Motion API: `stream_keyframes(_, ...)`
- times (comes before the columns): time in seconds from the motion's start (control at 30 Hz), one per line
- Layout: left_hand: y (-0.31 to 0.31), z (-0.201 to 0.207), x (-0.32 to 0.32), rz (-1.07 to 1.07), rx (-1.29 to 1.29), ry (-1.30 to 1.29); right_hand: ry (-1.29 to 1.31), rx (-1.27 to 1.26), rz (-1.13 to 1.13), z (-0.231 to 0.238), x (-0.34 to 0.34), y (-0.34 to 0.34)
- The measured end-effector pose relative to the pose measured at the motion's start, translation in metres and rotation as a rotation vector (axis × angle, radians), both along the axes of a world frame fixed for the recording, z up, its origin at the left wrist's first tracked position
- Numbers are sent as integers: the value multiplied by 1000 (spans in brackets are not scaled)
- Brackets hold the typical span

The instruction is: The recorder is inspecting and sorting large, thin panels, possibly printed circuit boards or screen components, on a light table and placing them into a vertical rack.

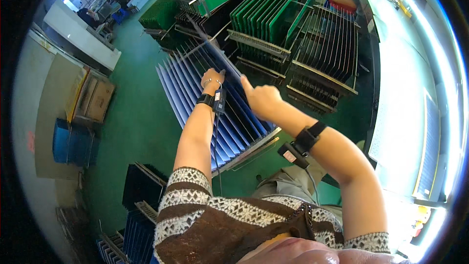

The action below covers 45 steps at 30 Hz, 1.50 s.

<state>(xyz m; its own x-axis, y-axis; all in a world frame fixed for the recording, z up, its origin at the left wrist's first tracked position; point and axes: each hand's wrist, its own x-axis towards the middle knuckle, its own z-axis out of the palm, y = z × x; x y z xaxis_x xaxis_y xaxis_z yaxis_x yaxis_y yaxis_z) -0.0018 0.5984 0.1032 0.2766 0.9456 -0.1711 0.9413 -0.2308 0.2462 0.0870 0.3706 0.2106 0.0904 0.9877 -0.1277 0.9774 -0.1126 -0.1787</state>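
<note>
A wire rack below me holds a row of upright thin blue panels [193,95], pale on their left faces. One dark blue panel [225,58] stands higher than the rest, its far end blurred. My left hand [212,79] is closed at the left side of this panel, with the fingertips partly hidden. On the other side, my right hand [264,100] has its index finger stretched to the panel's upper edge. Its other fingers are curled, and the thumb is hidden. Both wrists wear black straps with small cabled boxes.
Racks of green panels [264,12] stand beyond, with a rack of dark panels [327,44] to their right. A bright white worktop [400,68] runs along the right. Cardboard [97,98] and a blue bin [73,142] are at left; more dark racks [139,190] stand near left.
</note>
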Motion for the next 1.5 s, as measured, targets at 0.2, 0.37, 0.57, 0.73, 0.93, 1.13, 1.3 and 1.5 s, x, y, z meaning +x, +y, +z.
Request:
stream_keyframes(0.2,6,2,2,49,67,11,-119,-157,-54,-42,-1,9)
stream_keyframes(0.37,7,3,6,80,70,29,80,-43,-62,-56,-1,-24)
stream_keyframes(0.57,24,-3,5,51,56,84,254,289,-132,-11,34,-121)
stream_keyframes(0.73,44,-10,6,157,25,-73,494,344,-501,6,60,-234)
stream_keyframes(0.93,72,127,-11,-799,730,101,805,395,-837,-2,77,-303)
stream_keyframes(1.13,60,236,-22,-366,750,-254,1005,527,-610,-14,83,-284)
stream_keyframes(1.3,22,129,-17,-40,131,-161,757,459,-583,-2,60,-290)
stream_keyframes(1.5,59,117,5,134,35,-444,721,460,-749,-1,59,-325)
